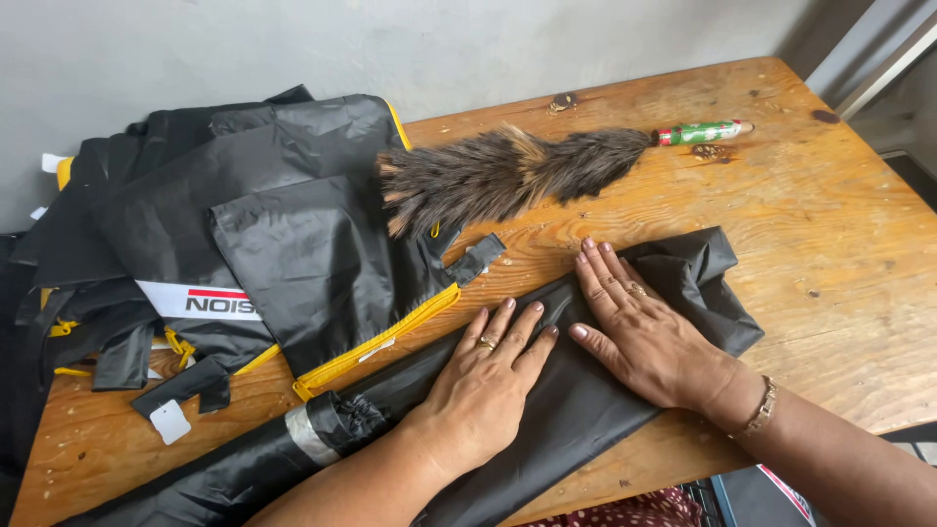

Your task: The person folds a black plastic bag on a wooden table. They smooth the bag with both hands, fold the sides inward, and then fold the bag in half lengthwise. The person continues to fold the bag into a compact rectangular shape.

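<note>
A long strip of folded black fabric [586, 390] lies diagonally across the near side of the wooden table [839, 244]. My left hand [488, 376] rests flat on its middle, fingers spread, a ring on one finger. My right hand [634, 327] presses flat just to the right, fingers pointing away from me, with a ring and a wrist bracelet. Neither hand grips anything. A grey tape band [307, 434] wraps the strip's bunched left part.
A pile of black fabric pieces with yellow trim [264, 244] covers the table's left side. A feather duster [517, 171] with a green handle [698, 133] lies at the back. A white tag [171, 422] sits near the front left. A grey wall stands behind.
</note>
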